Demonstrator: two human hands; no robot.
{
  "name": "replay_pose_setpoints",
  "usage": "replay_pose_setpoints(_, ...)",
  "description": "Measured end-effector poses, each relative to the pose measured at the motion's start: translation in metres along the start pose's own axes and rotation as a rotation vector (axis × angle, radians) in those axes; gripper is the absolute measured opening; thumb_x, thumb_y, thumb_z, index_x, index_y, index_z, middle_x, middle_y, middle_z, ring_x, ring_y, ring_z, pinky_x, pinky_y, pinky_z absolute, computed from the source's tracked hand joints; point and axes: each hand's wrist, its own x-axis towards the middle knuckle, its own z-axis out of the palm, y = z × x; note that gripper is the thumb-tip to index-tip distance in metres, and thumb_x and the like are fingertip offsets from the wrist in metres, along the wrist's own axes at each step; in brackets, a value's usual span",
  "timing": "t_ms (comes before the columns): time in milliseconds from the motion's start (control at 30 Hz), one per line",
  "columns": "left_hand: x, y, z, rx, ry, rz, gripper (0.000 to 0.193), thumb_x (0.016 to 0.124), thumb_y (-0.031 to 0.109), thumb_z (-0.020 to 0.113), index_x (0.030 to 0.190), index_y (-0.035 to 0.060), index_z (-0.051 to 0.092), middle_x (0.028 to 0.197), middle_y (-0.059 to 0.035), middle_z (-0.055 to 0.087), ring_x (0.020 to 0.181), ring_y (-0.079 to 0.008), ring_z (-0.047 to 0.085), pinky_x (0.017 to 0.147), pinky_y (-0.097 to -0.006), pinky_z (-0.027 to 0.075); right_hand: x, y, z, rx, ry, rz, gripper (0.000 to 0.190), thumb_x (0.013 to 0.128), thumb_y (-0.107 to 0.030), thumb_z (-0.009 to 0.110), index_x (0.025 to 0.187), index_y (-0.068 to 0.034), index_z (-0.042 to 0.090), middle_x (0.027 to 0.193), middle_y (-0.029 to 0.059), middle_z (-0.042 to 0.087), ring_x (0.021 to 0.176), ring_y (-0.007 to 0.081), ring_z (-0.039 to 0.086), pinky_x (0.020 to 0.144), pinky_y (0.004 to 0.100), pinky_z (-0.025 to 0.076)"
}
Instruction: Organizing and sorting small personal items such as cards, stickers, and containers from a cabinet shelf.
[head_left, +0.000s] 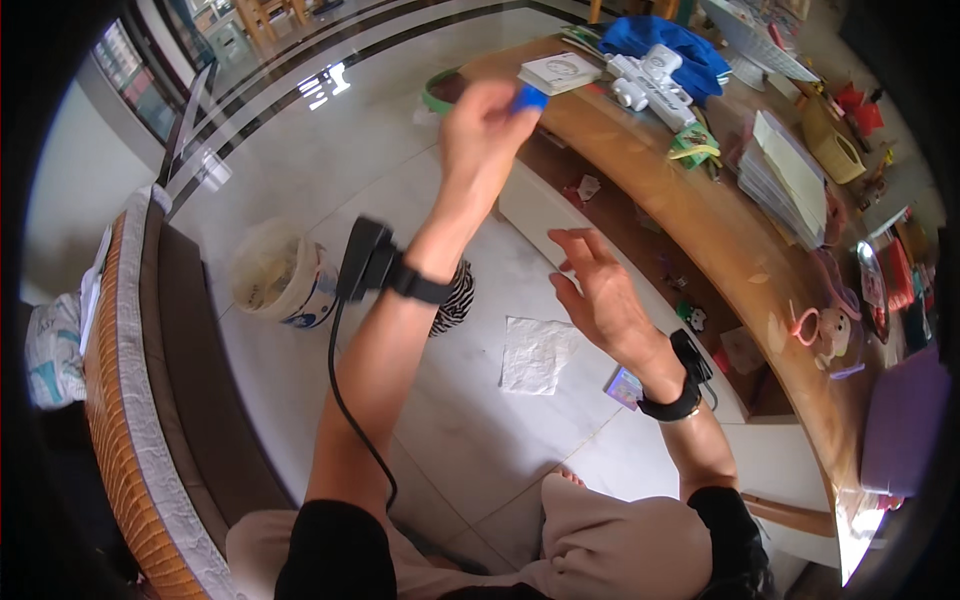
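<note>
My left hand (487, 124) reaches out over the front edge of the wooden table (600, 139), its fingers closed on a small blue object (531, 98). Motion blur hides what exactly that object is. Just beyond it, on the tabletop, rests a white stack of paper or cards (561, 72) with a line drawing on top. My right hand (604, 296) hovers in front of the table's open shelf, fingers apart, holding nothing. Below and left of it, a creased white tissue (536, 355) lies on the tiled floor. A small purple printed packet (624, 388) lies near my right wrist.
On the table are a white toy gun (654, 88), a blue cloth or bag (664, 46), a small green box (694, 142), clear plastic trays (780, 176) and a purple container (900, 427). A white bucket (277, 274) stands left; a mat-covered seat (124, 360) borders that side.
</note>
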Motion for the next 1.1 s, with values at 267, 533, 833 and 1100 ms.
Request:
replay_pose_setpoints(267,0.019,0.002,0.071,0.439,-0.081,0.222,0.027,0.076,0.018,0.070,0.097,0.0025,0.063,0.092,-0.0107,0.066,0.087,-0.0257,0.063,0.075,-0.0330,0.049,-0.037,0.031,0.023,0.029,-0.186,0.097,0.026,0.078,-0.006,0.065,0.103,-0.004,0.059,0.103,0.0124,0.057,0.085,0.0324,0.061,0.074,0.0399,0.049)
replay_pose_setpoints(533,0.019,-0.016,0.068,0.520,0.102,0.560,0.026,0.073,0.011,0.070,0.095,0.0019,0.059,0.086,-0.0149,0.064,0.089,-0.0345,0.058,0.082,-0.0422,0.043,-0.045,0.048,0.026,-0.026,-0.166,0.146,0.023,0.078,-0.005,0.066,0.101,-0.006,0.061,0.093,0.0124,0.062,0.076,0.0299,0.063,0.071,0.0376,0.050)
replay_pose_setpoints(833,-0.054,-0.111,0.050,0.840,-0.038,0.241,0.034,0.066,0.026,0.078,0.080,-0.0006,0.063,0.088,-0.0167,0.059,0.087,-0.0327,0.055,0.076,-0.0408,0.045,-0.049,0.047,0.024,-0.003,-0.187,0.208,0.021,0.079,-0.005,0.066,0.099,-0.005,0.061,0.091,0.0132,0.065,0.077,0.0292,0.065,0.070,0.0374,0.051)
replay_pose_setpoints(1100,-0.040,-0.135,0.054,0.630,-0.159,0.061,0.030,0.066,0.019,0.075,0.087,0.0014,0.064,0.086,-0.0126,0.061,0.083,-0.0265,0.057,0.073,-0.0333,0.045,-0.052,0.056,0.033,0.057,-0.203,0.256,0.019,0.080,-0.004,0.065,0.098,-0.001,0.061,0.092,0.0146,0.065,0.078,0.0292,0.065,0.070,0.0362,0.051)
